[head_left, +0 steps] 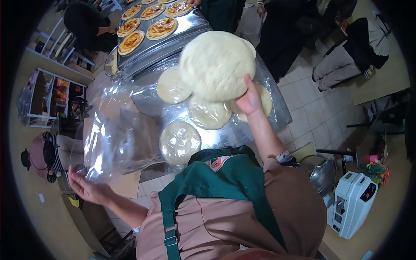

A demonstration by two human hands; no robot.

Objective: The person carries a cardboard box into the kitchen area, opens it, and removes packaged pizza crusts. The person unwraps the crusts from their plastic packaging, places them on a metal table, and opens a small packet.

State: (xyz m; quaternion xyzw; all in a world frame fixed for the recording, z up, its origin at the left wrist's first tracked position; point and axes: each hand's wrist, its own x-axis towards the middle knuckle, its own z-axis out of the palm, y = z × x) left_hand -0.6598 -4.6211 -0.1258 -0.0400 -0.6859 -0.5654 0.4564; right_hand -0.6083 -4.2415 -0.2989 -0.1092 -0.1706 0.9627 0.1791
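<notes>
My right hand (pixel 249 100) holds up a pale, dimpled round of flat dough (pixel 216 65) by its lower right edge. Another pale edge shows behind that round, at its upper right. At the far left, my left hand (pixel 89 188) grips the edge of a clear plastic sheet (pixel 117 147), which hangs in folds from it. More dough rounds lie on the metal table: one at the left (pixel 174 86), one in the middle (pixel 210 113) and one near my apron (pixel 180 141). Plastic covers at least some of these. Another, behind my right wrist, is partly hidden.
Beyond the dough stands a tray (pixel 190 27) of several sauce-topped rounds (pixel 162 28). Other people stand at the far side and at the right. A white machine (pixel 354 204) is at the lower right, and a shelf unit (pixel 54 97) at the left.
</notes>
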